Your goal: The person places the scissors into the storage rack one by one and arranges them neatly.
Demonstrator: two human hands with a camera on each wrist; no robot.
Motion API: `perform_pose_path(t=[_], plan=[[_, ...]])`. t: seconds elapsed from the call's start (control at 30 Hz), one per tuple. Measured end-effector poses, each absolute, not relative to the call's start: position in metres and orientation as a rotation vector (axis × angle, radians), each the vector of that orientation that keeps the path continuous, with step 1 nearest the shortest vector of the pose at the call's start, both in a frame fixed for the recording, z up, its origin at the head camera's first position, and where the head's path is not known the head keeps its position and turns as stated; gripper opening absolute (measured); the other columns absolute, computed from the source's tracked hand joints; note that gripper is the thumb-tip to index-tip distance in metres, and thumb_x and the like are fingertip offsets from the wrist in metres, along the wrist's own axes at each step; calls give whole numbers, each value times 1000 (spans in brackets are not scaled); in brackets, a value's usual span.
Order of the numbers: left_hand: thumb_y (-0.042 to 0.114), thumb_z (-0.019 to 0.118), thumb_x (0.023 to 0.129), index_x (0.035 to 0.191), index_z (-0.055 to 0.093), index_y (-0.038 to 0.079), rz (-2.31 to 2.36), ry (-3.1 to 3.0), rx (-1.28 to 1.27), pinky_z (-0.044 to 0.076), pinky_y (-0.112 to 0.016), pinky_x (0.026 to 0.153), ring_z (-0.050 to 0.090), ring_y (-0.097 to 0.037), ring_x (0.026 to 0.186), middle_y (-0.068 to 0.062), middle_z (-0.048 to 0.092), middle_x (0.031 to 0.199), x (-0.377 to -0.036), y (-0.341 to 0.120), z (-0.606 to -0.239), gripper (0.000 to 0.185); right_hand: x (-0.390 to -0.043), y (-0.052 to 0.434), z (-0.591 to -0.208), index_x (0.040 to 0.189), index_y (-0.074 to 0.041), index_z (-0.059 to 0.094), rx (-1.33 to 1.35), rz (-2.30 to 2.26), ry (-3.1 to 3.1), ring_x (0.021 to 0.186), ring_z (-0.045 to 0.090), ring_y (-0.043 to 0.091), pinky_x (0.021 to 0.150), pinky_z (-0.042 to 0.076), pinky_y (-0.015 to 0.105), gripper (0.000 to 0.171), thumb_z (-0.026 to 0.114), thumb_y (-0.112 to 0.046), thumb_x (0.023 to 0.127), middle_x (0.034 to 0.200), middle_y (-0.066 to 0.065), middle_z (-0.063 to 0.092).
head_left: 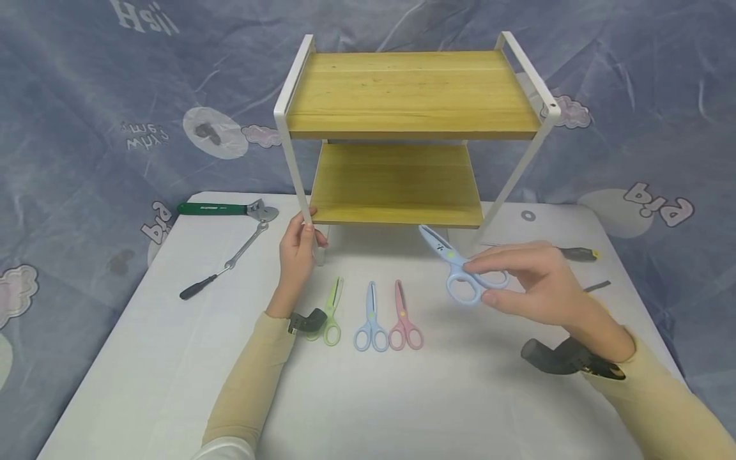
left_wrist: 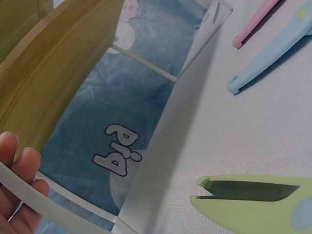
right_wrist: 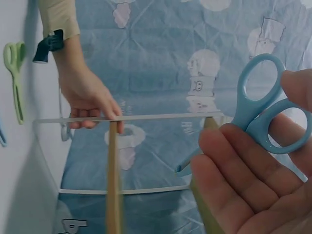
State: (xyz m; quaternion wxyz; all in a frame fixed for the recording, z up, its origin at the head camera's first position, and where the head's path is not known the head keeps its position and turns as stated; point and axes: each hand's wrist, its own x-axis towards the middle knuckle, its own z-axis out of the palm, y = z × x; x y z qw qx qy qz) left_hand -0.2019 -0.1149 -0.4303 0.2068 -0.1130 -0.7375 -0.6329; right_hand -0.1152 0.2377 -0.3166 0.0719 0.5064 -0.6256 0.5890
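Now the right hand (head_left: 535, 281) pinches the handles of a light blue scissors (head_left: 457, 268) between thumb and fingers and holds it above the white table (head_left: 172, 358), with the closed blades pointing toward the lower shelf of the wooden rack (head_left: 402, 96). The left hand (head_left: 299, 249) grips the rack's front left white leg (head_left: 299, 191), fingers curled around it. On the table near the left wrist lie a green scissors (head_left: 331, 313), a blue scissors (head_left: 371, 319) and a pink scissors (head_left: 404, 318), side by side.
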Motion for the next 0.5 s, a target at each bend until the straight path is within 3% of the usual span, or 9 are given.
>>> perform_pose_path(t=[0.13, 0.27, 0.4, 0.5], plan=[[4, 40, 108, 139, 53, -6, -1765, -2038, -310, 53, -19, 77, 66, -33, 69, -30, 61, 73, -210, -117, -443, 35, -119, 233, -296, 115, 10, 72, 1522, 1823, -1796, 109, 73, 15, 92, 55, 20, 29, 75, 3, 87, 118, 7, 77], [8, 42, 109, 138, 56, -2, -1770, -2023, -317, 53, -20, 78, 67, -22, 68, -17, 63, 70, -213, -118, -447, 33, -122, 227, -275, 111, 12, 73, 1475, 1899, -1713, 101, 72, 16, 81, 51, 18, 27, 77, 5, 85, 112, 9, 78], [10, 42, 109, 137, 57, -1, -1772, -2011, -333, 53, -21, 77, 67, -20, 68, -4, 64, 68, -212, -118, -448, 33, -124, 218, -253, 106, 14, 73, 1399, 1915, -1711, 95, 73, 18, 77, 51, 20, 26, 78, 6, 82, 107, 11, 79], [9, 43, 109, 136, 56, -2, -1779, -1991, -345, 54, -21, 74, 66, -18, 66, -8, 63, 68, -212, -117, -448, 33, -131, 209, -237, 105, 16, 72, 1381, 1906, -1734, 96, 76, 22, 81, 57, 23, 26, 76, 11, 80, 105, 14, 79]])
